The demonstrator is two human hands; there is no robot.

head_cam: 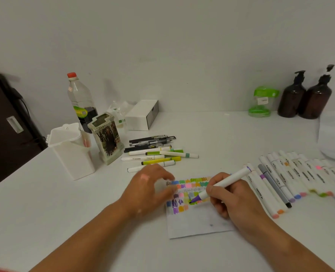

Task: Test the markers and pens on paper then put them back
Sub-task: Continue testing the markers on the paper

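Uncapped white marker (224,183) tilted up to the right, purple tip down on the paper (196,222). Paper flat on the desk (64,222), upper half crowded with colour swatches. Row of capped markers (300,177) just right; pens and highlighters (154,152) heaped behind.

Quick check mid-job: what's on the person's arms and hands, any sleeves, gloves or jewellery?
Both forearms are bare: no sleeves, gloves, watch or bracelet show. The left hand has a pink smudge on its back and is blurred; the right hand shows no rings or marks.
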